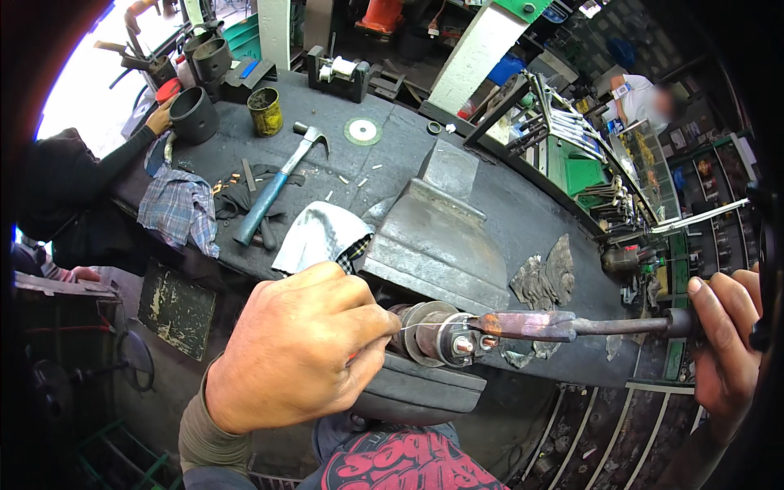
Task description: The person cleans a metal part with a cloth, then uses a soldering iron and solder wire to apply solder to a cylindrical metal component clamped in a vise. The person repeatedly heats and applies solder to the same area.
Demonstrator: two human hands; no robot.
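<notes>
A bench vise [441,245] holds a round metal part with copper studs, which looks like a solenoid [429,336]. My left hand [302,347] is closed in a pinch beside it, on a thin silvery wire [420,324] that looks like solder. That wire runs across the part's end face. From the right comes a large soldering iron [531,325], its thick copper bit meeting the part next to the studs. My right hand [727,351] is closed round its dark handle end, partly hidden by the picture's dark rim.
On the dark bench [335,180] lie a hammer [278,188], a white cloth [322,233], a plaid rag [180,204] and a cutting disc [363,131]. A yellow can [265,112] stands behind. A co-worker's hand [159,118] reaches toward containers at left. A tool rack [572,135] borders the right.
</notes>
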